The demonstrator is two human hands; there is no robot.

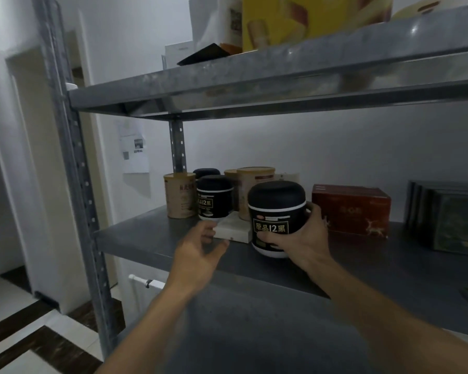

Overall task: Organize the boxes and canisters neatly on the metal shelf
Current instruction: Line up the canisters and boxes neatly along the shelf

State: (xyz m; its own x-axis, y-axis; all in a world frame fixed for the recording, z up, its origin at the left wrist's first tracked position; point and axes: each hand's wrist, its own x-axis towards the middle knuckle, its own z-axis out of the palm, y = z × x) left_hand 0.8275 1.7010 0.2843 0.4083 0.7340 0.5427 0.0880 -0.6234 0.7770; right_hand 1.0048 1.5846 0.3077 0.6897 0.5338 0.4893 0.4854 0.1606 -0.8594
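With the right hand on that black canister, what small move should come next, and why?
Probably slide the black canister, gripped by the right hand, back beside the other black canister. It sits apart from that group near the shelf front edge, while the left hand reaches the white box.

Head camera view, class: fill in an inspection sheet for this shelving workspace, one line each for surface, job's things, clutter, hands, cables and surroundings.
Surface: grey metal shelf, middle level, with bare space at its front left.
Job's things: black canister at the front; second black canister behind it to the left; tan canister at far left; white flat box; red box; dark boxes at far right.
Clutter: yellow box and bags on the upper shelf.
Hands: right hand grips the front black canister; left hand is open, fingers at the white flat box.
Cables: nothing seen.
Surroundings: white wall, paper notice, doorway at left.
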